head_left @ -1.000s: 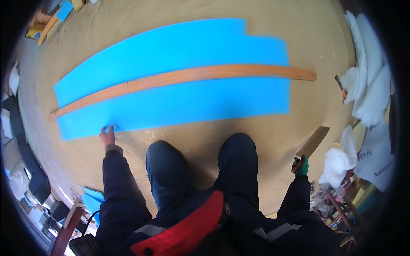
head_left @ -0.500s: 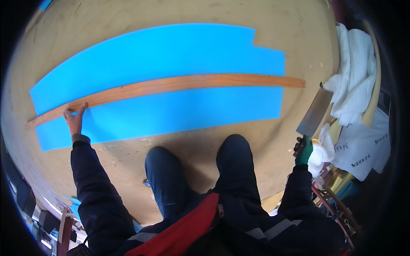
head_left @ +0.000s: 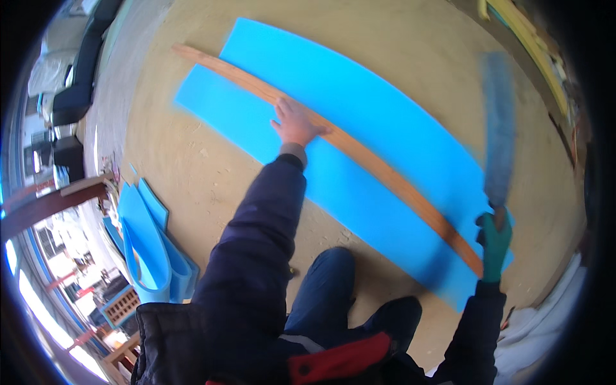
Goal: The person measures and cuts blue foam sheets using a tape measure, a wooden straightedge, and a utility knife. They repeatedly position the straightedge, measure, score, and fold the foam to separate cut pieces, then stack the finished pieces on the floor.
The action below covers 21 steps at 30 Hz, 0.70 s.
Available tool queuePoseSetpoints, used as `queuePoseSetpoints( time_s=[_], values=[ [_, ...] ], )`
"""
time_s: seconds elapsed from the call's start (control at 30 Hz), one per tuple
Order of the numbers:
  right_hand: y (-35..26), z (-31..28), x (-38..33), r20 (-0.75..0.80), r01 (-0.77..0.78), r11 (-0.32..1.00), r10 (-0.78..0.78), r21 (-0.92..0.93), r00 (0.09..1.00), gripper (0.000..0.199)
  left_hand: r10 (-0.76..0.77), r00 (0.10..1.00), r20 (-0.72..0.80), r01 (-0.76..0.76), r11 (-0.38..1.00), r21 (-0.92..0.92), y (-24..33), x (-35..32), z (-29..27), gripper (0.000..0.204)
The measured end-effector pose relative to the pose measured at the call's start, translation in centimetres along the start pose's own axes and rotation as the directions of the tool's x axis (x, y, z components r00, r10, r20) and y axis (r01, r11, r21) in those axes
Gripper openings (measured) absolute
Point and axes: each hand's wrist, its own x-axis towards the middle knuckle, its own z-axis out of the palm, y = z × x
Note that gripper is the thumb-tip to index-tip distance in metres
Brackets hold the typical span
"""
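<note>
A large flat piece of bright blue foam (head_left: 359,83) lies before me with a long wooden strip (head_left: 385,172) across it, both slanting down to the right. The strip sticks out past the foam's far left end. My left hand (head_left: 296,123) is bare and rests on the strip left of its middle, fingers and thumb spread. My right hand (head_left: 494,240), in a green glove with dark fingertips, grips a knife (head_left: 498,128) with a long, broad metal blade. The blade is blurred and points away from me, beside the foam's curved edge. The glove is near the strip's right end.
The foam lies on a large tan board (head_left: 192,151), where my knees show. Folded blue foam sheets (head_left: 151,240) stand at the left. White cloth (head_left: 545,333) is bundled at the lower right. A yellow strip (head_left: 532,51) runs along the far right.
The view has turned, so the foam and strip now slant. My left hand has moved along the strip toward its middle. My right hand has brought the knife from beside the white cloth to the foam's right end.
</note>
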Motion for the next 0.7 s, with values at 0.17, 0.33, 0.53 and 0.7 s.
queuePoseSetpoints(
  time_s=[0.17,0.33,0.53,0.7],
  values=[
    [-8.8,22.2,6.4,0.447,0.173,0.983,-0.127,-0.063,0.885,0.041,-0.029,0.999,-0.040,0.025,0.995,-0.101,-0.7,-1.1,0.2,0.145],
    [-15.8,42.6,10.9,0.706,0.300,0.952,-0.174,-0.057,0.686,0.042,-0.044,0.999,0.004,0.044,0.965,-0.258,-0.6,-0.9,-1.2,0.143],
    [-20.3,58.0,12.1,0.766,0.421,0.905,-0.226,-0.065,0.603,0.048,-0.057,0.998,0.000,0.056,0.977,-0.204,-1.5,-0.3,-1.4,0.140],
    [-21.0,61.5,11.5,0.766,0.484,0.868,-0.233,-0.115,0.600,0.051,-0.071,0.997,-0.013,0.067,0.978,-0.197,-2.1,-0.1,-1.2,0.141]
  ],
)
